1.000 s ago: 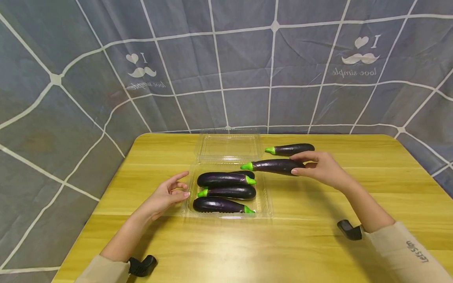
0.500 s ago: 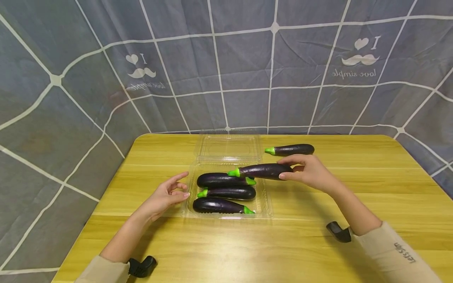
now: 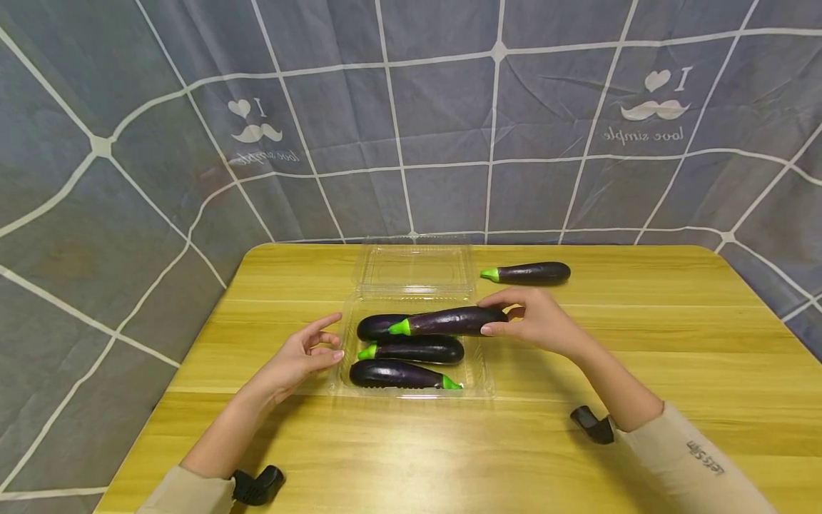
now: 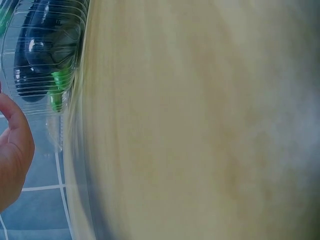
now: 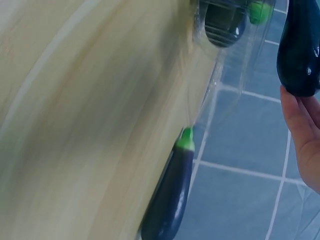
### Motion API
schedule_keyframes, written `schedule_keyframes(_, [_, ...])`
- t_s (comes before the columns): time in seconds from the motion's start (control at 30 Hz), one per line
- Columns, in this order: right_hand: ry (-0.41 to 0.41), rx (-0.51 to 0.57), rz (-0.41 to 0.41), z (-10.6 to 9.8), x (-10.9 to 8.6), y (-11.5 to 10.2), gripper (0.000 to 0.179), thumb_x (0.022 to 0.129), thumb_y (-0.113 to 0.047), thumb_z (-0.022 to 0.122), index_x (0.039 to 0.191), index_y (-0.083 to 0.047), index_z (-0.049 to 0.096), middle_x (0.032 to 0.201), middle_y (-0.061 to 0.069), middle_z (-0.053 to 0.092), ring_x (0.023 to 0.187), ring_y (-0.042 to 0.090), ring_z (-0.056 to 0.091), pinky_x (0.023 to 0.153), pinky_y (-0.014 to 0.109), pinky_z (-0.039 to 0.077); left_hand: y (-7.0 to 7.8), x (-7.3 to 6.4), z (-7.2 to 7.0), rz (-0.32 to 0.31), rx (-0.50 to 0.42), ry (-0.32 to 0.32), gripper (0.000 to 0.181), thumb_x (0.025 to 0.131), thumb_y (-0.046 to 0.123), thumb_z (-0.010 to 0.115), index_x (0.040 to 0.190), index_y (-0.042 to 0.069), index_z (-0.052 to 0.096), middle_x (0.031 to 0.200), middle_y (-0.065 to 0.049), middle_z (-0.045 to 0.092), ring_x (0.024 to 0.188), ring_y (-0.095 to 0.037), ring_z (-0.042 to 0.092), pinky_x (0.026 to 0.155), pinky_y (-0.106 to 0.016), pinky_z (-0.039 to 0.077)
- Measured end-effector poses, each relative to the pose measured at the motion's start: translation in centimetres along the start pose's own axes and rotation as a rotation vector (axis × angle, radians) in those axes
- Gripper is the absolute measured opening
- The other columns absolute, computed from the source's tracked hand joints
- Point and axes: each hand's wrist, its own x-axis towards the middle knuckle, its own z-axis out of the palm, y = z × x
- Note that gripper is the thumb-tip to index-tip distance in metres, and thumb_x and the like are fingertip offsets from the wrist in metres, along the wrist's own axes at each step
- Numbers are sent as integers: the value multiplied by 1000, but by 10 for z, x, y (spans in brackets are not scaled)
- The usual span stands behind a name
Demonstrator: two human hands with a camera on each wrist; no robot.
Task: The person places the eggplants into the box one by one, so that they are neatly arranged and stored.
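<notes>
Beside the left edge of the clear plastic clamshell (image 3: 478, 373), our left hand (image 3: 298, 357) holds nothing, thumb and forefinger apart. Farther in, our right hand (image 3: 533, 319) pinches the held eggplant (image 3: 446, 321) by its blunt end, over the boxed eggplants (image 3: 420, 350); gripped only there, it could twist loose and roll. Beyond lies a loose eggplant (image 3: 533, 273).

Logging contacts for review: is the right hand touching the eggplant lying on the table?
Apart. The right wrist view plainly shows curtain between the right hand and that eggplant.
</notes>
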Motion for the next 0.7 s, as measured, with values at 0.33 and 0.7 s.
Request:
schedule_keyframes(0.33, [-40,-4,-57,19,9,-1,36,75,-20,79,106,-4,70,102,4,67,92,17,59,73,28,52,-1,-1,0,-1,7,5,72,87,3,63,146,2,22,102,-5,46,77,-7,53,64,-18,45])
schedule_keyframes(0.7, [-55,-125,-73,35,15,-10,35,75,-22,79,106,-7,70,103,4,67,89,15,60,72,29,52,-1,0,1,17,7,-3,73,87,2,63,146,1,22,101,-6,46,77,-8,53,67,-19,47])
